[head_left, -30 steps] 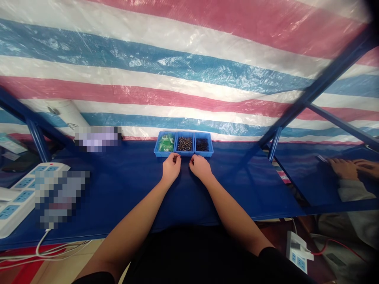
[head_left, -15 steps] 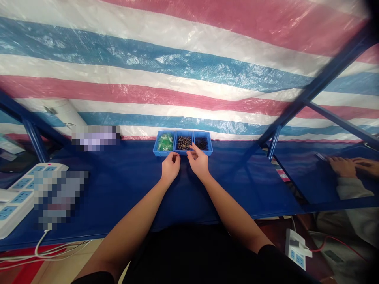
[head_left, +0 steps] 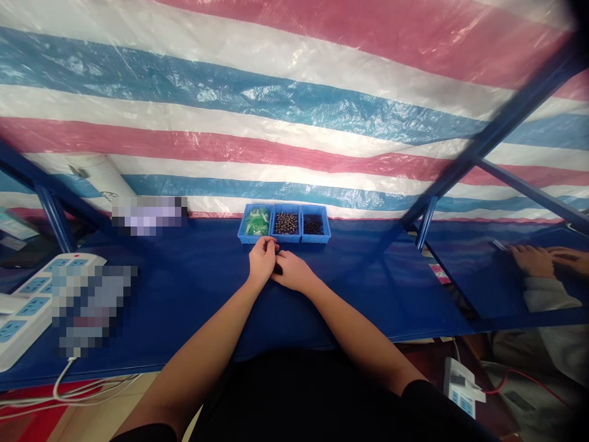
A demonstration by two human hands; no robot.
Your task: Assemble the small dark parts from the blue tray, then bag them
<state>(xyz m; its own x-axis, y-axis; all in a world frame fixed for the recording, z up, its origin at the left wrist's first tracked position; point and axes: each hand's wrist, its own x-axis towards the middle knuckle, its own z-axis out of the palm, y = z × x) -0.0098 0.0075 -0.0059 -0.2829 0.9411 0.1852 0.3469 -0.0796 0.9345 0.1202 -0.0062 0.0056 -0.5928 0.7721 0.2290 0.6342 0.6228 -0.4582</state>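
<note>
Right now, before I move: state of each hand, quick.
Left hand: closed, fingers curled.
Right hand: closed, against the left hand.
A small dark piece sits between them; which hand holds it cannot be told.

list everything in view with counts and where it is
striped tarpaulin: 1, red, white and blue, behind the table
table cover: 1, blue, over the table
plastic trays: 3, blue, side by side at the far edge
packets: several, green, left tray
small parts: many, brownish, middle tray
dark parts: many, black, right tray
power strip: 1, white, table's left end
blurred objects: 2, unclear, left side of table
co-worker's hands: 2, far right, grey sleeve
small dark piece: 1, black, between the hands
left hand: 1, just before the left tray
right hand: 1, reaching across to the left hand
</note>
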